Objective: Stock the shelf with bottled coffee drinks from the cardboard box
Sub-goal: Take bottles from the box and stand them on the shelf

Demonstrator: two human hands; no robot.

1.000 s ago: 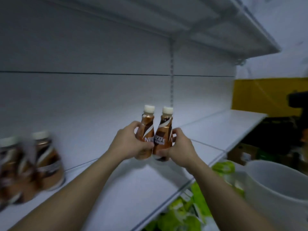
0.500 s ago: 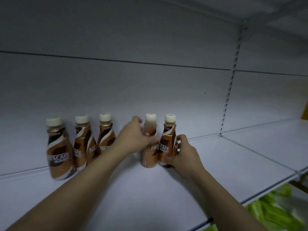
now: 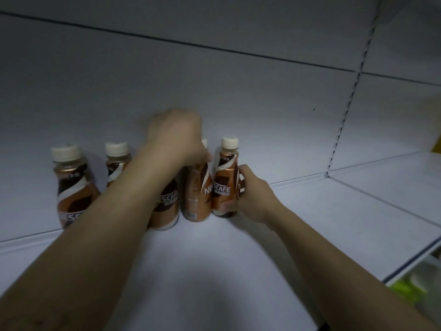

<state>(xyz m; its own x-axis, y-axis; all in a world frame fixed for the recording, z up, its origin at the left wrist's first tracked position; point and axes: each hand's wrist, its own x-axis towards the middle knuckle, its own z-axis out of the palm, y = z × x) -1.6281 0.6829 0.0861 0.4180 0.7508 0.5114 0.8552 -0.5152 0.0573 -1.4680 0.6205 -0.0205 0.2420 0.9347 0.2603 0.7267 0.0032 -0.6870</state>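
Observation:
Five brown Nescafe coffee bottles with cream caps stand in a row at the back of the white shelf (image 3: 214, 271). My left hand (image 3: 176, 137), blurred, is closed over the neck of the fourth bottle (image 3: 196, 194), whose cap is mostly hidden. My right hand (image 3: 253, 194) grips the rightmost bottle (image 3: 225, 182) from its right side. Both bottles stand upright on the shelf, touching each other. My left forearm covers most of the third bottle (image 3: 167, 206). To the left stand the second bottle (image 3: 117, 161) and the leftmost bottle (image 3: 71, 187). The cardboard box is out of view.
A slotted metal upright (image 3: 346, 111) divides the back panel at the right, with another shelf board (image 3: 393, 187) beyond it. Green packages (image 3: 410, 285) show below the shelf's front edge at the lower right. A yellow surface (image 3: 438, 144) touches the right border.
Both hands have carried the two bottles left and back, so they now stand beside the row of three. My left hand has slid up to the bottle's neck.

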